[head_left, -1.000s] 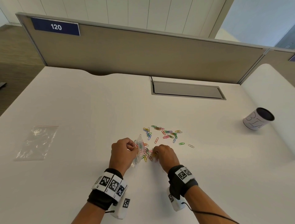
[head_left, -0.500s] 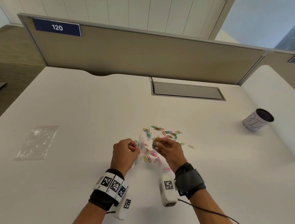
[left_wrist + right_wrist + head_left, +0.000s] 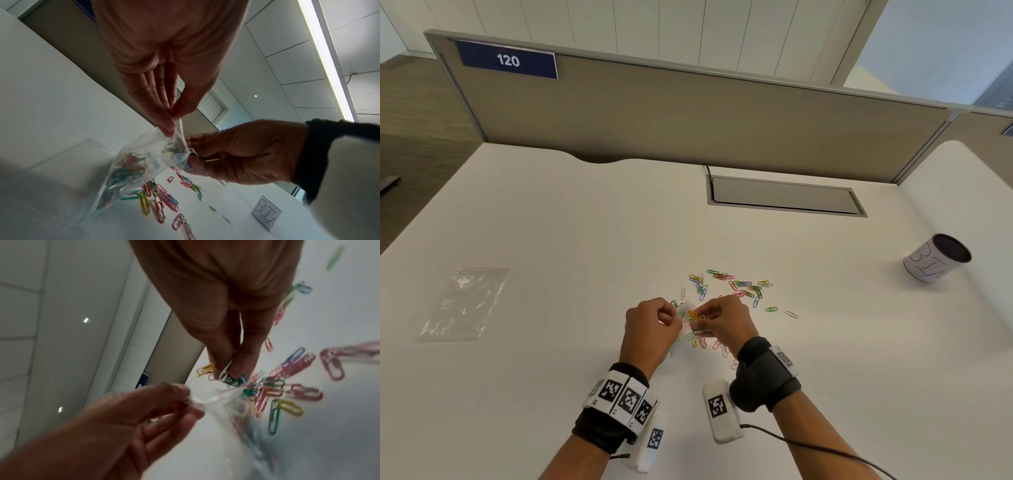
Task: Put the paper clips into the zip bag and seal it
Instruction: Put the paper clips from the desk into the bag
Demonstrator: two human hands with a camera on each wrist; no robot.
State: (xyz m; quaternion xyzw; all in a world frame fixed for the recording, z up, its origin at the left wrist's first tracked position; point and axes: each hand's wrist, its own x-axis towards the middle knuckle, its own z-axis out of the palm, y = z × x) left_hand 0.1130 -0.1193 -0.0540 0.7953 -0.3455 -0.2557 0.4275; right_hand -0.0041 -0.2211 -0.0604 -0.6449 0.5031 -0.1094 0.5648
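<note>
Head view: both hands meet low at the middle of the white worktop (image 3: 551, 222). The left hand (image 3: 650, 329) pinches the rim of the zip bag (image 3: 683, 320); the right hand (image 3: 726, 322) holds a bunch of paper clips (image 3: 697, 317) at the bag's mouth. Loose clips (image 3: 743, 286) lie scattered just beyond and under the hands. A second bag (image 3: 465, 303) lies flat well to the left; a cup (image 3: 936, 258) lies tipped at far right. Left wrist view: thumb and fingers (image 3: 164, 123) pinch the bag (image 3: 139, 164) at its top edge; clips are already inside, its bottom resting on the worktop. Right wrist view: the right fingers (image 3: 240, 366) grasp several clips (image 3: 230, 378) just above the open mouth, the left hand (image 3: 131, 415) holding the rim; the picture is blurred.
</note>
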